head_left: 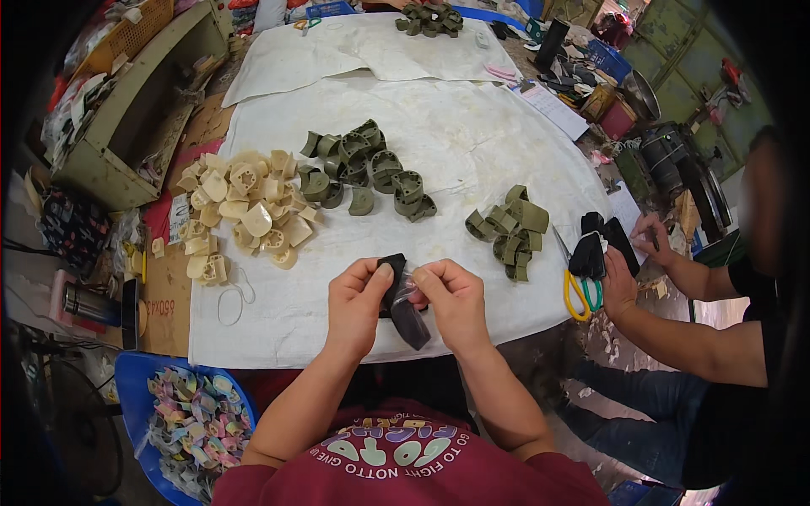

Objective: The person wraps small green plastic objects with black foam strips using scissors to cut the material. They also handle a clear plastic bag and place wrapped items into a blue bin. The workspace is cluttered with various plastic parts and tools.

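Over the near edge of the table, my left hand (pixel 354 305) pinches a black flat piece (pixel 391 278) between thumb and fingers. Close beside it, my right hand (pixel 458 308) grips the edge of a small clear plastic bag (pixel 407 295). A dark, smooth piece (pixel 411 327) hangs below, seen through or next to the film; its exact kind is unclear. Beyond my hands lie a heap of cream curved plastic parts (pixel 245 202), a pile of olive green curved parts (pixel 363 160) and a smaller olive group (pixel 516 228), all on a white woven sheet (pixel 472 126).
A co-worker's hand (pixel 620 282) at the right rests by a black bundle (pixel 592 253), near scissors with yellow handles (pixel 575 297). A blue basket (pixel 126 388) of colourful wrapped pieces stands low at the left. A thin white loop (pixel 226 308) lies near the left edge.
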Motion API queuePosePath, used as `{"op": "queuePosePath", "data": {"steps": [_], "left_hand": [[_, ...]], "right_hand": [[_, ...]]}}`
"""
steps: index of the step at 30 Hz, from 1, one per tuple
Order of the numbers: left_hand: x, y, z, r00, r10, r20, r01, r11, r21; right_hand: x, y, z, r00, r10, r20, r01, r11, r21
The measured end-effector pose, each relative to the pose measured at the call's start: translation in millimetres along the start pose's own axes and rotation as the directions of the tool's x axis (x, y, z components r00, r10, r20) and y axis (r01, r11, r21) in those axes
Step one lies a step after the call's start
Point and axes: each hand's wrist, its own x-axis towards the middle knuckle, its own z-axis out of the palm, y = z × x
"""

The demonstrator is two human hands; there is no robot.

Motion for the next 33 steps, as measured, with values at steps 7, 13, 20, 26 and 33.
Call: {"op": "queuePosePath", "data": {"steps": [7, 13, 20, 26, 33], "left_hand": [[1.2, -6.2, -10.6, 0.992, -0.117, 0.05, 0.117, 0.993, -0.009], [-1.4, 0.6, -8.8, 0.977, -0.21, -0.042, 0.19, 0.94, -0.284], [10.0, -10.4, -38.6, 0.967, -0.203, -0.152, 0.131, 0.912, -0.388], [10.7, 7.7, -60.5, 0.968, -0.141, -0.207, 0.063, 0.937, -0.343], [15.8, 2.3, -48.1, 0.977, -0.116, -0.181, 0.06, 0.955, -0.29]], "right_hand": [[-6.4, 16.7, 6.7, 0.989, -0.145, 0.002, 0.145, 0.987, -0.064], [-14.0, 15.2, 5.9, 0.997, -0.055, -0.052, 0.075, 0.827, 0.557], [-31.1, 34.2, -34.6, 0.981, 0.117, -0.156, 0.043, 0.652, 0.757], [-70.4, 47.5, -96.2, 0.942, 0.231, -0.242, 0.045, 0.629, 0.776], [-130.1, 75.2, -170.6, 0.84, 0.288, -0.46, 0.198, 0.627, 0.753]]}}
